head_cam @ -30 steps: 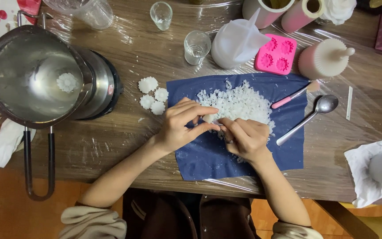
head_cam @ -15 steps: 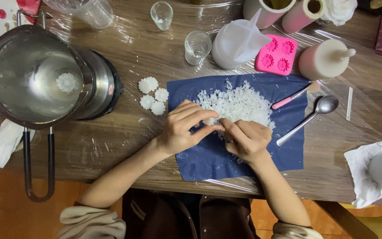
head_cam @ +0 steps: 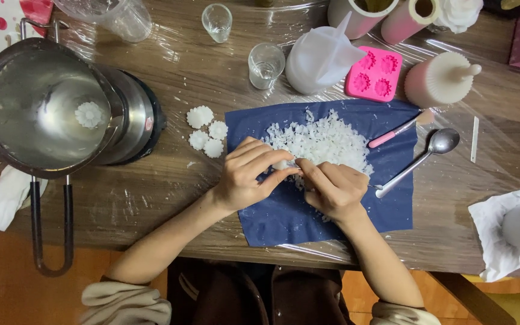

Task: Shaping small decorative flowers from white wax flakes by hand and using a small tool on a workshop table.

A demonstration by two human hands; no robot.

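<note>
— What has the person got hold of there?

— A small white lump (head_cam: 285, 164), pinched between both hands at the near edge of the flake pile (head_cam: 323, 141) on the blue cloth (head_cam: 284, 216). The left hand (head_cam: 249, 174) has its fingers (head_cam: 272, 157) curled over it from the left, nearly closed; the right hand (head_cam: 332, 189) meets it from the right, fingertips (head_cam: 306, 170) pressed to the same spot.

— Which hand is nearer?

— Neither, really; the lump sits right where the two sets of fingertips touch. Most of it is hidden, so I cannot tell its long axis.

— And the rest?

— Four white flower shapes (head_cam: 207, 137) lie on the worktop (head_cam: 170, 198) just left of the cloth, closer to the left hand. A spoon (head_cam: 416, 162) and a pink tool (head_cam: 392, 132) lie slanted on the cloth's right side, nearer the right hand. The steel pot (head_cam: 49, 108) stands well off to the left, with one flower shape inside, and the pink mould (head_cam: 375, 75) is beyond the pile.
</note>
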